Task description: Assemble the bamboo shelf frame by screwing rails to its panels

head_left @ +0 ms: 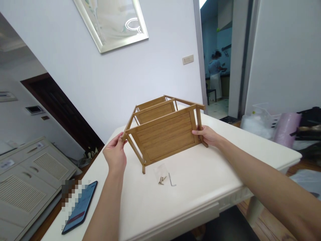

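A small wooden shelf rack (164, 134) lies on its side on the white table, its several panels standing upright one behind another. At its near left upper corner, my left hand (116, 150) pinches the end of a frame rail. My right hand (207, 135) grips the near right leg, with the thumb against the closest panel. In front of the rack lie several screws (162, 180) by a clear plastic bag (160, 170). An L-shaped hex key (171, 180) rests just right of them.
A phone (81, 207) lies at the left edge of the white table (200, 187). Behind the table rises a wall with a framed picture (122, 45). Beyond the doorway stands a person (215, 75). Pink wrap (287, 129) and plastic sit right of the table.
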Action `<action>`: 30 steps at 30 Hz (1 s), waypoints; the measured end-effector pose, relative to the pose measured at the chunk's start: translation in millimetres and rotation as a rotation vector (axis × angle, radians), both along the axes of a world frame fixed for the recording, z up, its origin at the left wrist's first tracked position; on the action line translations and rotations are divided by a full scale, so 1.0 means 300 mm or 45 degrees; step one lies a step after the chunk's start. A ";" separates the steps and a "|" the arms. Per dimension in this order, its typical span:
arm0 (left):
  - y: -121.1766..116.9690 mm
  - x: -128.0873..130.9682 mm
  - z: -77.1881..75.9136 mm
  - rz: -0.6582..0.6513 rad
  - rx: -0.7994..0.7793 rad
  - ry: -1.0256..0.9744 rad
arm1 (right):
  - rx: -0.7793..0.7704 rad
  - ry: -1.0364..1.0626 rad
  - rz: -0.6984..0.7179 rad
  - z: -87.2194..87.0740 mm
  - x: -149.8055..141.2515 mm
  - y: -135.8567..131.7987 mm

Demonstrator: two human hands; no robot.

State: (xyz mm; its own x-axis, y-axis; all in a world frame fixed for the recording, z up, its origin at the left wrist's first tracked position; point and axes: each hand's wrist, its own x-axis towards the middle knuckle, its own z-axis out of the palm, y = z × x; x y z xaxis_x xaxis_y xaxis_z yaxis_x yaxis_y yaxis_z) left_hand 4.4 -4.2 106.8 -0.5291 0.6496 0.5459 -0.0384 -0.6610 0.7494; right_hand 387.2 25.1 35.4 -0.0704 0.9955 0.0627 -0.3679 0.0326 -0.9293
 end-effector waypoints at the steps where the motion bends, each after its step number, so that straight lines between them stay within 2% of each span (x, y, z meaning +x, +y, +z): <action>1: -0.003 -0.001 -0.003 0.026 -0.001 0.038 | 0.004 0.000 -0.002 0.000 0.000 0.000; 8: -0.022 -0.002 -0.014 0.168 -0.008 0.253 | 0.026 -0.014 -0.011 0.004 -0.003 -0.005; 15: -0.005 -0.005 -0.013 0.122 -0.013 0.136 | 0.004 0.014 -0.010 0.004 -0.005 -0.004; 30: -0.016 -0.004 0.011 0.149 -0.009 0.238 | -0.023 0.012 0.047 0.016 -0.002 -0.008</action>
State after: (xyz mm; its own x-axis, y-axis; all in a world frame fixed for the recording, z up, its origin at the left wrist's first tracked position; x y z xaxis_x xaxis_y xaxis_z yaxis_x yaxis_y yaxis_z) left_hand 3.2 -8.9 110.0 -0.4914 0.5938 0.6371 0.1781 -0.6475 0.7409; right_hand 386.5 22.6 40.1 -0.1063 0.9933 0.0459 -0.3770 0.0024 -0.9262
